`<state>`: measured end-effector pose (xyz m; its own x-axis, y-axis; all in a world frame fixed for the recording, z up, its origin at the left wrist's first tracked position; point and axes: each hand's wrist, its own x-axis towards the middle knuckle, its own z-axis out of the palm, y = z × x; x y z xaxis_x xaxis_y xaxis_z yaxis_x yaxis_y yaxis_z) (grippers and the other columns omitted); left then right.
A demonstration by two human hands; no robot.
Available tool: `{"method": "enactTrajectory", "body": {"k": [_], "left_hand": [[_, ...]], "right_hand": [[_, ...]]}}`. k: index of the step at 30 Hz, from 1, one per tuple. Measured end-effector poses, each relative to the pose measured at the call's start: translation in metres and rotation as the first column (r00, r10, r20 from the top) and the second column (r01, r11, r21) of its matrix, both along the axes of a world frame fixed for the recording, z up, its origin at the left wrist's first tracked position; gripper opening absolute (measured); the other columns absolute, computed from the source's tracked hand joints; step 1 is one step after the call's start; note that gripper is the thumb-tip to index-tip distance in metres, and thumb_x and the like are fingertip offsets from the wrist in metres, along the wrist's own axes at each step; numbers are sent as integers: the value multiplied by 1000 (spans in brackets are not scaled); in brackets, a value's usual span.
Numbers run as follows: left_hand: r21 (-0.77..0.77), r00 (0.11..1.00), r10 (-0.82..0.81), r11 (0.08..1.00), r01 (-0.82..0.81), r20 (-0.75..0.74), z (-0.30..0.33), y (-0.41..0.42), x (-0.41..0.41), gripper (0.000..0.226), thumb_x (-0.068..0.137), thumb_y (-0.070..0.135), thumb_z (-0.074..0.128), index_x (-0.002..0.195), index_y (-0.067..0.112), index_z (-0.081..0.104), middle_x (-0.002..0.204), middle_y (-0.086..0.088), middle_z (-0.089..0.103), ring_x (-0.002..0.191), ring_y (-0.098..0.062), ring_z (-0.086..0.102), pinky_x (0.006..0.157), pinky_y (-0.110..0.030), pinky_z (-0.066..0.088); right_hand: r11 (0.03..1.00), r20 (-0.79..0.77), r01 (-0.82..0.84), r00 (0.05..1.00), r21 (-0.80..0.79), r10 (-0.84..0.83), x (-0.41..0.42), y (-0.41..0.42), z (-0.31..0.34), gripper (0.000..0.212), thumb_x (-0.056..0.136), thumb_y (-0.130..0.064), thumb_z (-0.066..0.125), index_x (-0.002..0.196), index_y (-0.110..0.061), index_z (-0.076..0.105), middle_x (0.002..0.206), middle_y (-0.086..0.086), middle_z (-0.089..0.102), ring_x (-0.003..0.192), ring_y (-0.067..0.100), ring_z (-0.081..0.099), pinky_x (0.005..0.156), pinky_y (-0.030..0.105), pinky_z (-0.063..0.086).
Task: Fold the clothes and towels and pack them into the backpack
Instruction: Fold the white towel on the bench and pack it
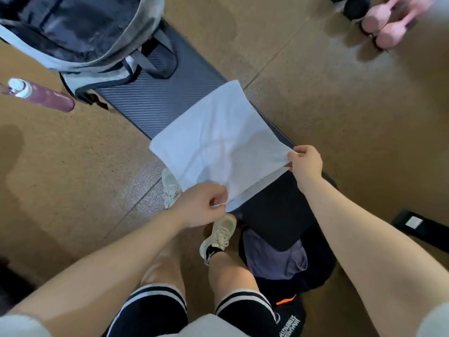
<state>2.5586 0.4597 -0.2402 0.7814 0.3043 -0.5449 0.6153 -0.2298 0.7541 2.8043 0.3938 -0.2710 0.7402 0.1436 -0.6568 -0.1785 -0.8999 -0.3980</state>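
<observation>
A white towel (218, 144) lies spread across the dark padded bench (148, 98), folded double. My left hand (201, 205) pinches its near left corner, and my right hand (306, 164) pinches its near right corner, lifting the near edge slightly. The grey backpack (80, 32) stands open at the far end of the bench, its dark lining showing. Purple and dark clothes (274, 259) lie bunched at the bench's near end, under its edge.
A maroon bottle (41, 93) with a white cap lies on the floor at left. Pink dumbbells (393, 23) sit at top right. My feet in white sneakers (218, 234) stand beside the bench. A black plate (418, 227) is at right.
</observation>
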Motion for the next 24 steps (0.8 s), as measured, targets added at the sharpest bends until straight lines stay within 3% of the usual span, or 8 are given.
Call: {"method": "enactTrajectory", "body": {"k": [6,12,14,17,19,21,23,24], "left_hand": [[19,961,-258,965,261,-96,-52,-34,22,21,76,17,53,61,20,37,61,7,38,74,-18,43,55,-26,27],[-1,862,-400,907,421,-310,-74,-19,40,21,90,36,46,92,21,61,90,4,58,94,-18,54,71,-27,41],[151,912,-321,919,366,-258,-70,4,56,22,94,27,41,94,16,59,95,-1,59,94,-23,55,71,-31,43],[331,961,-176,912,241,-216,-70,53,91,29,95,16,37,118,15,54,118,-7,54,107,-28,52,81,-37,41],[419,954,-177,868,266,-241,-75,88,116,37,95,12,37,129,17,47,133,-7,44,114,-30,49,85,-39,41],[496,933,-219,799,340,-287,-79,117,141,44,93,4,34,134,19,41,141,-6,35,116,-34,47,88,-44,41],[531,906,-260,743,408,-333,-86,141,161,47,93,3,35,138,18,36,148,-8,26,119,-36,44,91,-47,41],[528,897,-250,738,420,-364,-89,154,168,47,94,8,35,139,18,33,149,-10,25,122,-36,42,93,-48,40]], "right_hand": [[996,87,-68,994,-57,73,16,-23,-45,6,92,-16,52,96,-15,57,96,4,58,84,19,54,70,31,45],[984,100,-100,988,-147,115,16,-29,-67,13,89,-20,59,77,-23,53,108,7,58,81,21,56,73,35,48],[988,99,-60,992,-144,75,14,-28,-66,8,88,-21,60,93,-19,55,112,8,57,90,24,58,75,36,49],[991,45,92,995,-93,-88,15,-20,-62,51,84,-21,66,126,-14,39,118,11,56,106,29,56,88,43,50],[979,16,103,995,-173,-102,17,-12,-60,52,83,-23,67,125,-12,38,119,13,56,109,32,55,93,48,47],[962,-9,63,998,-267,-68,16,-7,-61,36,84,-22,64,114,-12,47,111,12,59,105,32,56,92,47,47],[962,-18,56,998,-269,-63,13,-7,-65,3,84,-16,59,85,-14,58,85,8,61,82,27,59,73,40,51],[967,-27,65,997,-248,-75,13,-8,-69,14,83,-13,57,70,-15,56,72,6,56,69,24,54,61,34,47]]}}
